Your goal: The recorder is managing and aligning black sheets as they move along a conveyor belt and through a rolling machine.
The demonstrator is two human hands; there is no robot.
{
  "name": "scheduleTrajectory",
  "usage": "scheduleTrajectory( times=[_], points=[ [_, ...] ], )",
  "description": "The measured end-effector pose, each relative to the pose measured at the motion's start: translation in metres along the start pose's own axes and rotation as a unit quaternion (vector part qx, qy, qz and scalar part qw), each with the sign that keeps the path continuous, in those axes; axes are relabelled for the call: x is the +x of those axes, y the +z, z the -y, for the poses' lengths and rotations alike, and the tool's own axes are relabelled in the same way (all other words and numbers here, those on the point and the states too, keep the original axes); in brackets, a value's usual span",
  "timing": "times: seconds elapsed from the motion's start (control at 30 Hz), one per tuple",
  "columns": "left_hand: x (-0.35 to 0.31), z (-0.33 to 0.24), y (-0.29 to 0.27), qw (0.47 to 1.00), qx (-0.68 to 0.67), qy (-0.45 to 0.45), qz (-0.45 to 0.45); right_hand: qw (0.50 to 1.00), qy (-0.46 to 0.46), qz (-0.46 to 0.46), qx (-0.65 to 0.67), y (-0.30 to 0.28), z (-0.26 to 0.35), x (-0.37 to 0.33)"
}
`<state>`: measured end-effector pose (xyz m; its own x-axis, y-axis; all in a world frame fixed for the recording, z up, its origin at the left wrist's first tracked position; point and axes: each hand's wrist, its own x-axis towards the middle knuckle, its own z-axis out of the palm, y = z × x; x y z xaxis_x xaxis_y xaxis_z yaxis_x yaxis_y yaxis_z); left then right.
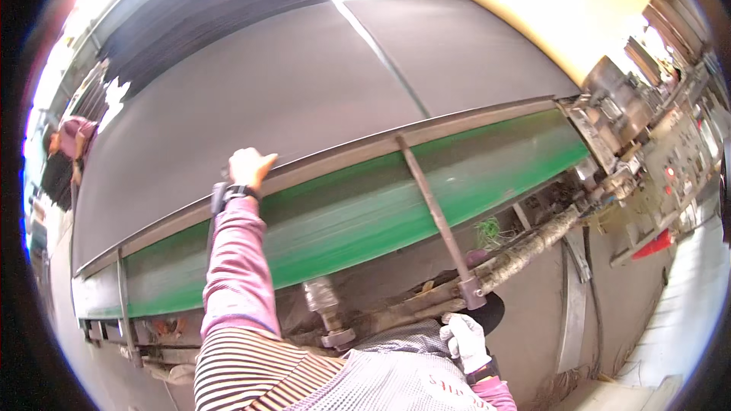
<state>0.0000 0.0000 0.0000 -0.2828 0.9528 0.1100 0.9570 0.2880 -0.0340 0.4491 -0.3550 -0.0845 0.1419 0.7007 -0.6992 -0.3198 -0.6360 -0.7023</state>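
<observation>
My left hand (251,167) reaches forward to the near edge of a wide dark grey sheet (251,99) on a long machine table. Its fingers are curled and the thumb points right. Beside the wrist, with its dark watch band, shows a narrow dark object (218,199); whether the fingers grip it or the table edge I cannot tell. Low in front of my body is my right hand (466,341) in a whitish glove, fingers bent inward. Close by it lies a black rounded thing (489,313), partly covered; what the fingers hold, if anything, is hidden.
A green belt (343,221) runs under the table's metal edge, crossed by a slanting metal bar (434,217). Rollers and pipes (533,247) lie below. Machinery (617,106) stands at right, beside a large yellowish roll (548,7). Another person (75,141) bends at the far left.
</observation>
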Motion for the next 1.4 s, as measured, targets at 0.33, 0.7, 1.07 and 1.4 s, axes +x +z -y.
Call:
scheduleTrajectory(
  times=[0.33,0.7,1.07,1.4],
  points=[
    [-0.028,-0.089,0.027,0.938,-0.105,0.265,-0.197,0.999,-0.002,-0.017,-0.031,0.01,0.011,-0.006],
    [-0.009,0.195,0.077,0.978,0.18,0.054,-0.092,1.0,0.014,0.02,-0.017,-0.001,0.009,-0.006],
    [-0.034,0.01,0.051,0.973,-0.133,0.089,-0.168,0.997,0.003,0.067,0.032,-0.006,0.007,-0.01],
    [-0.021,-0.146,0.026,0.969,-0.126,0.171,-0.129,0.996,0.007,0.071,0.047,-0.007,0.007,-0.008]
  ],
)
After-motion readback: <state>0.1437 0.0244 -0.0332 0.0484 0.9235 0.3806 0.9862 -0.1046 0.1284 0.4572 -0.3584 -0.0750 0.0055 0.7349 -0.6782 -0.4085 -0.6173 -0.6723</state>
